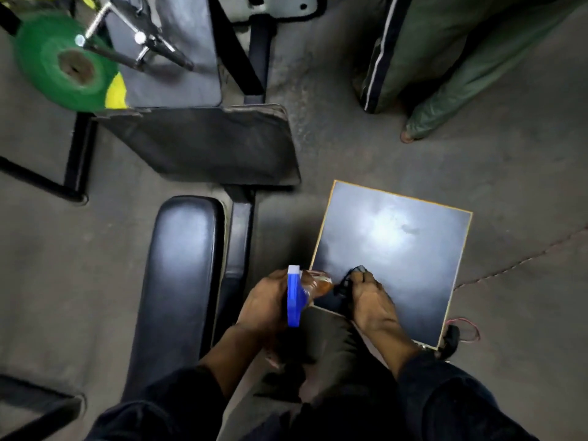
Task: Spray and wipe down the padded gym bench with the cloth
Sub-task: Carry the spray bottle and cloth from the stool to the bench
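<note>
The black padded gym bench (178, 281) runs up the lower left of the head view, its pad glossy. My left hand (267, 300) is closed around a spray bottle (294, 297) with a blue trigger head and amber liquid, just right of the bench. My right hand (372, 300) pinches a dark cloth (345, 286) over the near corner of a dark square board (391, 259). Both hands hover close together, apart from the bench pad.
A second angled black pad (206, 144) and a metal frame (241, 224) stand beyond the bench. A green weight plate (63, 65) with a bar sits top left. Another person's legs in green trousers (445, 58) stand top right. Red wires (467, 326) lie by the board.
</note>
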`<act>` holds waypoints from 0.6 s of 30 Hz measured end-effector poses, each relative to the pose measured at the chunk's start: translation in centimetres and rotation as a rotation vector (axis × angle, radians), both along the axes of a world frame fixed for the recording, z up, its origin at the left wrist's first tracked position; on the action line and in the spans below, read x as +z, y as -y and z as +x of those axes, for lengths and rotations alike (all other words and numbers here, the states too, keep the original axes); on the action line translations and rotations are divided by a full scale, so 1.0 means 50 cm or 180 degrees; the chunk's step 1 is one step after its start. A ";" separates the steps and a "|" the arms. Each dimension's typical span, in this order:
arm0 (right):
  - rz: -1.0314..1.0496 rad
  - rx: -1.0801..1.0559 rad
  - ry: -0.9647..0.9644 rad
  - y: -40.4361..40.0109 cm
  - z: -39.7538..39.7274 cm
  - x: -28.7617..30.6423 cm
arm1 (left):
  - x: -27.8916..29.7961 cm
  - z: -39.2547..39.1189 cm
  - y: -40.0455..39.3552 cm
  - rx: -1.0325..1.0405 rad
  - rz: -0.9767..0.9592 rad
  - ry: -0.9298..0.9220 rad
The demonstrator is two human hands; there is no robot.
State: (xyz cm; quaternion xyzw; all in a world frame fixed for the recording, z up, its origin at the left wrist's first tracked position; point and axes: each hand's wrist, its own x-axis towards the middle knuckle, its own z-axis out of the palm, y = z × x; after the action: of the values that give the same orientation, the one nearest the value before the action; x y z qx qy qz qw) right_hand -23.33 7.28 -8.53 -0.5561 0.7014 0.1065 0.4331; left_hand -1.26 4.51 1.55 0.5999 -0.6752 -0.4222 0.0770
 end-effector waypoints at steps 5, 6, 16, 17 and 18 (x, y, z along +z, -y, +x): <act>0.0000 0.0560 0.0069 0.029 0.081 0.039 | -0.009 0.083 -0.075 0.0308 0.0106 -0.0121; -0.0054 0.0611 0.0079 0.037 0.100 0.047 | -0.012 0.102 -0.092 0.0512 0.0182 -0.0155; -0.0416 0.1479 0.0085 0.031 0.337 0.142 | 0.010 0.328 -0.327 0.1999 -0.0057 -0.0587; -0.0447 0.1491 0.0102 0.020 0.363 0.152 | 0.008 0.354 -0.353 0.2192 -0.0016 -0.0611; -0.0467 0.1500 0.0121 0.006 0.390 0.162 | 0.004 0.379 -0.376 0.2371 0.0030 -0.0669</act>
State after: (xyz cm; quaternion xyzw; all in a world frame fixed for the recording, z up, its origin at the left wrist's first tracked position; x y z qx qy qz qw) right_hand -3.83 6.97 -0.41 -0.7361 0.5498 0.1430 0.3679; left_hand 17.67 23.32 1.76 0.7579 -0.3976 -0.4275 0.2911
